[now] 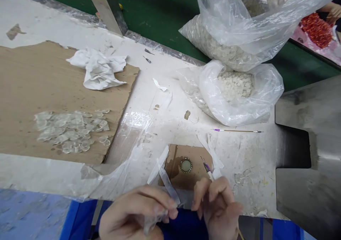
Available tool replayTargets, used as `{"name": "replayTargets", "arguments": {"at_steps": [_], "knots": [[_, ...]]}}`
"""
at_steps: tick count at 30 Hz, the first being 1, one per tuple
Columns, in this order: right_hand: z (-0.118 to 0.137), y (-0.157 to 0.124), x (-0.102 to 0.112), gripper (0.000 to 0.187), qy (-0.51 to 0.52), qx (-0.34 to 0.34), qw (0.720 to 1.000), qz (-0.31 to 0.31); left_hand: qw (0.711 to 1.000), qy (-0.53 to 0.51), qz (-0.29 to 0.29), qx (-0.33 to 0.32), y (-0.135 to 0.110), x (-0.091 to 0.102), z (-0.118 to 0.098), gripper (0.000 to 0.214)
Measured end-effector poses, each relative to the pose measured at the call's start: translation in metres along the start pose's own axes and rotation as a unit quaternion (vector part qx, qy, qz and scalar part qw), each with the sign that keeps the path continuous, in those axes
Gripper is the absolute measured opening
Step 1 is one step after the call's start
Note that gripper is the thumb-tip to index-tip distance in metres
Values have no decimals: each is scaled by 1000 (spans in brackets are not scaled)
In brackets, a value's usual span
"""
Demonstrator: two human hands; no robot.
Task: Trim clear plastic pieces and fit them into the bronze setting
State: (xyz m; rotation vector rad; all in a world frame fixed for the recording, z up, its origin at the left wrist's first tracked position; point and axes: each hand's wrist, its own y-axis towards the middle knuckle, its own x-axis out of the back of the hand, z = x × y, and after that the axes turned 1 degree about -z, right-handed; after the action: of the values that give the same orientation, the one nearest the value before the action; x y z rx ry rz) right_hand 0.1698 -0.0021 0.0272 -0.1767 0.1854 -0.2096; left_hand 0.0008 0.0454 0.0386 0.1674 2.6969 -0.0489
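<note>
Left hand (134, 213) pinching sideways, right hand (217, 206) curled and pinching upward

The bare left hand (133, 215) and bare right hand (218, 206) have short, trimmed fingernails; just below the grip, a soft dark blue cloth (181, 227) shows between them, perhaps clothing, too cropped to tell.

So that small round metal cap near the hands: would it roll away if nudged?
Probably not far: the cap lies flat on the cardboard patch, and its crimped rim should catch. It likely feels light and stiff, though stood on edge it might well roll.
</note>
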Motion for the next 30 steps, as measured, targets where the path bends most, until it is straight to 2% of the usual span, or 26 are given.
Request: {"name": "replayTargets", "arguments": {"at_steps": [3, 6, 9, 12, 14, 18, 22, 27, 30], "knots": [[7, 12, 11, 46, -50, 9, 997, -54, 999, -20, -20, 32, -1, 8, -2, 28], [4, 17, 16, 24, -165, 29, 985, -50, 998, -28, -26, 54, 1, 12, 0, 32], [-5, 15, 18, 7, -218, 38, 973, -60, 992, -55, -17, 110, 3, 14, 3, 25], [-12, 13, 21, 12, -231, 57, 971, -39, 977, -100, -31, 185, 4, 16, 7, 21], [-12, 14, 23, 17, -245, 74, 966, -17, 973, -108, -42, 199, 5, 17, 10, 20], [-9, 20, 26, 22, -279, 101, 955, 28, 980, -62, -63, 176, 3, 21, 16, 19], [-8, 27, 23, 18, -287, 141, 946, 48, 986, -32, -66, 147, 0, 23, 18, 27], [-11, 22, 24, 20, -268, 170, 948, 37, 982, -81, -69, 158, 0, 19, 16, 33], [-7, 17, 25, 14, -242, 171, 955, 28, 984, -64, -46, 158, 0, 15, 15, 31]]}}
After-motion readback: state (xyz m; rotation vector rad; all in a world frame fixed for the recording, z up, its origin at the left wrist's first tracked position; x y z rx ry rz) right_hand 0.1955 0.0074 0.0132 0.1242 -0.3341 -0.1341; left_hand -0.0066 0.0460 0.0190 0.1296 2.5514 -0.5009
